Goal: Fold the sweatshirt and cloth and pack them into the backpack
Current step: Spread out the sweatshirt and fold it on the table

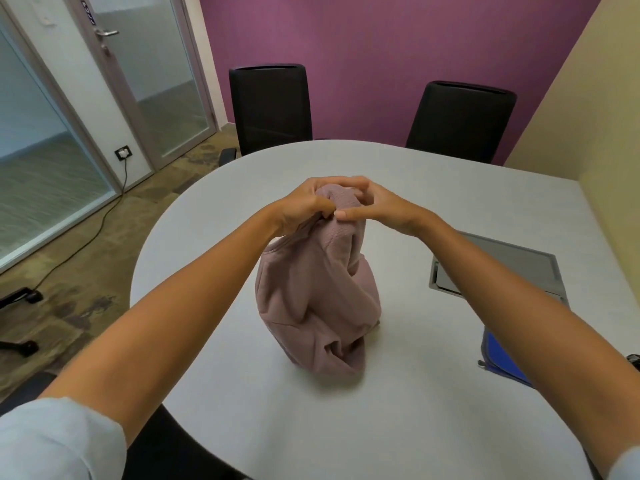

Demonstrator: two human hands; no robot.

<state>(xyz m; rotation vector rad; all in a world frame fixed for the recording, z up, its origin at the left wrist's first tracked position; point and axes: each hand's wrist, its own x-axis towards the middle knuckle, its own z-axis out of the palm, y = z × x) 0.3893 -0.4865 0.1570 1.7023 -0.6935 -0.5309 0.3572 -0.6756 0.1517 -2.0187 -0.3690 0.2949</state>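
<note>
Head view: the left hand (pixel 304 209) pinches the top of the pink sweatshirt (pixel 315 299); the right hand (pixel 381 206) touches it with loosely curled fingers; the bunched garment hangs below them, its bottom resting on the table (pixel 433 410)

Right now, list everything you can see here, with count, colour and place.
Dusty pink fleece sweatshirt: one, bunched, top lifted, bottom resting on table centre.
Pale grey rounded table: one, centre.
Blue zippered backpack: one, table's right edge, partly hidden by the right arm.
Grey metal cable hatch: one, set in table, right.
Black office chairs: two, behind table.
Frosted glass doors: left.
Black cable: one, floor, left.
Left hand: fingers gripping sweatshirt top.
Right hand: fingers pinching sweatshirt top.
</note>
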